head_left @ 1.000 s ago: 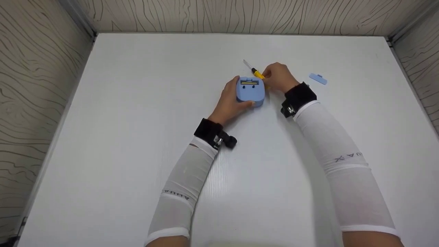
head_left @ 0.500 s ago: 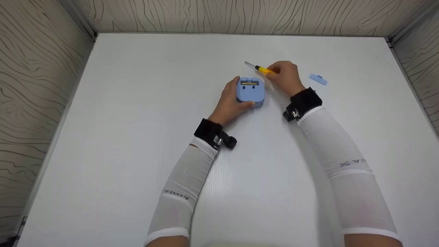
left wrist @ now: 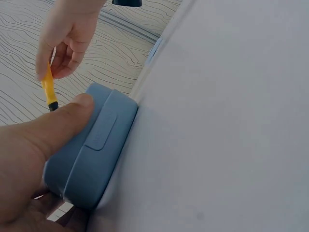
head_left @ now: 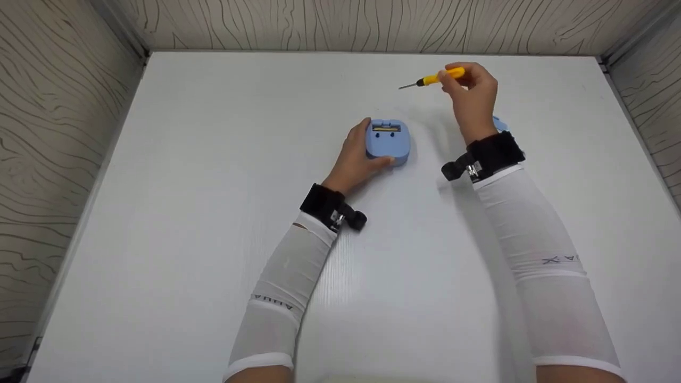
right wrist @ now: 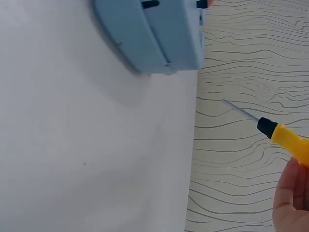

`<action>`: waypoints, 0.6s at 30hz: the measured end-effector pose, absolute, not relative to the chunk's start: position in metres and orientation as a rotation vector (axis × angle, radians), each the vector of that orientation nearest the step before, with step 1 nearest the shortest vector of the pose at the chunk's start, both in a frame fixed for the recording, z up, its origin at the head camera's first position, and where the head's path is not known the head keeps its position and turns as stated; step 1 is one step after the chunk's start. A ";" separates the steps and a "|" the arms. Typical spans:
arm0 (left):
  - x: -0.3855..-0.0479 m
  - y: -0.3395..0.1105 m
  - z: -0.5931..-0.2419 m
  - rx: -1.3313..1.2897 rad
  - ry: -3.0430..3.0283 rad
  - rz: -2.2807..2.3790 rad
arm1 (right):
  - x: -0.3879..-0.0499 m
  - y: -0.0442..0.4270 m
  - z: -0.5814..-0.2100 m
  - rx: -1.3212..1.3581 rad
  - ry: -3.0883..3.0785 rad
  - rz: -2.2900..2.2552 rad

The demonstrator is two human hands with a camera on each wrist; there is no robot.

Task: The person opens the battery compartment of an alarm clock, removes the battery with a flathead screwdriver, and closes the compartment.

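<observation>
Head view shows me a smooth white table (head_left: 213, 213) against walls patterned with dark wavy grain (head_left: 372, 26). On it, the left hand (head_left: 354, 162) grips a rounded, squarish blue case (head_left: 388, 146) (I see a narrow slot cut in its upper face). Raised well apart from it, the right hand (head_left: 475, 96) pinches a yellow-handled screwdriver (head_left: 432, 79) with a slim metal shaft. A small blue strip (head_left: 500, 124) shows partly behind the right wrist.

L fingers (head_left: 357, 133) block blue box (head_left: 389, 147) on L — room along R side.
</observation>
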State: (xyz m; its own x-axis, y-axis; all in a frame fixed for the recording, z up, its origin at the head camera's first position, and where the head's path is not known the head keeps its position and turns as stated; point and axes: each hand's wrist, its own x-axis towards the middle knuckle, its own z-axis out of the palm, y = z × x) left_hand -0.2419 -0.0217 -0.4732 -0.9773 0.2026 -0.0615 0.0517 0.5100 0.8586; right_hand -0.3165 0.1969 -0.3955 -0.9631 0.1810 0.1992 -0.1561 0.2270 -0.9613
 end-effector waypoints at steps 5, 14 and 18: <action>-0.242 -0.022 -0.474 0.222 2.597 1.467 | -0.310 0.195 -0.386 0.056 -1.910 2.105; -0.243 -0.022 -0.476 0.203 2.590 1.478 | -0.307 0.189 -0.377 0.056 -1.439 2.434; -0.243 -0.021 -0.475 0.206 2.589 1.477 | -0.303 0.187 -0.370 0.009 -1.266 2.534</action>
